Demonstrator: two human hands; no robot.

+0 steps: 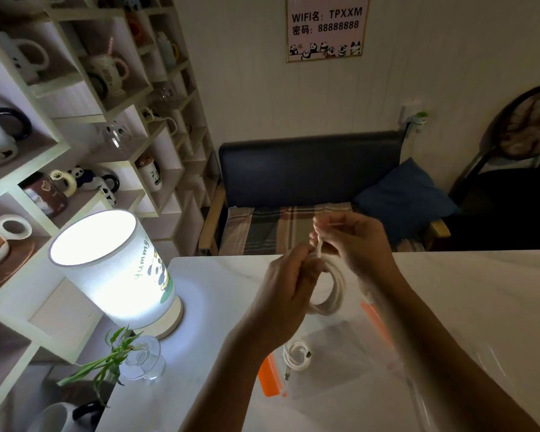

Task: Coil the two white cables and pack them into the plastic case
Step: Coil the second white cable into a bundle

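A white cable (332,294) hangs in a round coil above the white table (219,291). My left hand (286,285) grips the top of the coil. Just above it, my right hand (356,241) pinches the cable's free end, which stands up between the fingers. A second white cable (296,357) lies loosely coiled with its plug ends showing, inside or on the clear plastic case (340,363), which lies flat on the table below my hands. The case has orange strips (268,378) along its edges.
A lit cylindrical lamp (113,269) stands at the table's left, with a small glass vase of green stems (141,360) in front of it. Shelves of mugs fill the left wall. A dark sofa (309,185) with a blue cushion sits beyond the table.
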